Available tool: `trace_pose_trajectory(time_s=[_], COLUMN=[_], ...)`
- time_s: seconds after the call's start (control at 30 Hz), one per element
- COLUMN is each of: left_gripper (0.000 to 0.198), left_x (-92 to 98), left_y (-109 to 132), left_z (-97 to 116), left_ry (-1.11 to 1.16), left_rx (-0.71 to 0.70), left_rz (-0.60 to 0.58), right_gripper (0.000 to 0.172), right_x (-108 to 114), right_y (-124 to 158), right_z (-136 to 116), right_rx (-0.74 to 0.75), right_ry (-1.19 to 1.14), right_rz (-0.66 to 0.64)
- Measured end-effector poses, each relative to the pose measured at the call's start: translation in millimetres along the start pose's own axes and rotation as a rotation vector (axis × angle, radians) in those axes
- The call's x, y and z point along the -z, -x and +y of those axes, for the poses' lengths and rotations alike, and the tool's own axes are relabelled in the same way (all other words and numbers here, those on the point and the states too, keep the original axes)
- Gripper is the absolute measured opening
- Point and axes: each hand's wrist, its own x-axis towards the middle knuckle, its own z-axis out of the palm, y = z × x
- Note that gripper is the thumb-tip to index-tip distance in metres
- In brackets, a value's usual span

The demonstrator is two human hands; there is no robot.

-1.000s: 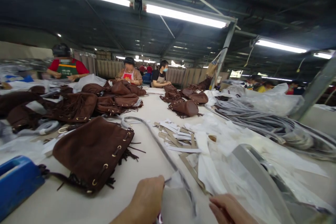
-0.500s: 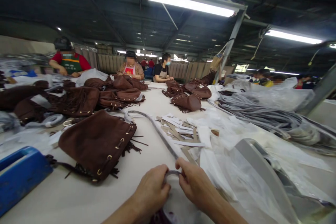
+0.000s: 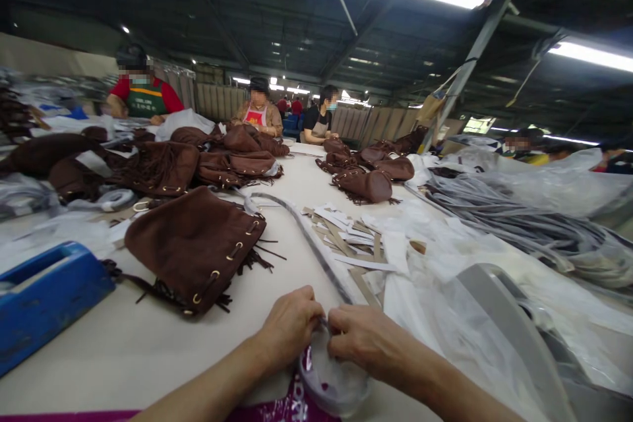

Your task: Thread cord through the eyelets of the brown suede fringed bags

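My left hand and my right hand meet at the near table edge, fingers pinched on the end of a long grey strap. The strap runs away from me across the pale table in a curve. Under my hands lies a thin plastic wrap with a magenta printed bag below it. A brown suede fringed bag with gold eyelets lies just left of the strap.
A blue plastic tray sits at the near left. Cut paper strips and clear plastic sheets lie to the right, with bundled grey straps beyond. More brown bags are piled farther back. Three people work at the far end.
My right hand came in from the lower right and joined the left on the strap's end. Both hands have drawn together, and the view has tilted down a little.
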Motion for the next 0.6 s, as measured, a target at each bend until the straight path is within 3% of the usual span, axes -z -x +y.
trace_pose_trajectory(time_s=[0.13, 0.27, 0.33, 0.47, 0.57, 0.6], left_gripper=[0.023, 0.023, 0.024, 0.022, 0.026, 0.028], left_x=[-0.8, -4.6, -5.8, -5.3, -9.7, -13.5], left_y=[0, -1, 0, 2, 3, 1], left_z=[0, 2, 2, 6, 10, 11], left_ry=[-0.022, -0.059, -0.074, 0.068, 0.375, 0.508], left_rx=[0.005, 0.043, 0.079, 0.172, 0.299, 0.343], left_rz=[-0.02, -0.002, 0.034, 0.115, 0.132, 0.124], right_gripper=[0.014, 0.015, 0.017, 0.017, 0.031, 0.027], right_x=[-12, -14, -10, -3, -20, -30], right_y=[-2, 3, 10, 34, 60, 67], right_z=[-3, -2, -2, -6, -5, -3], right_rx=[-0.172, -0.062, -0.089, -0.449, -0.647, -0.691], right_ry=[-0.053, -0.004, 0.041, -0.152, -0.397, -0.469], right_rz=[0.087, 0.133, 0.219, 0.384, 0.298, 0.26])
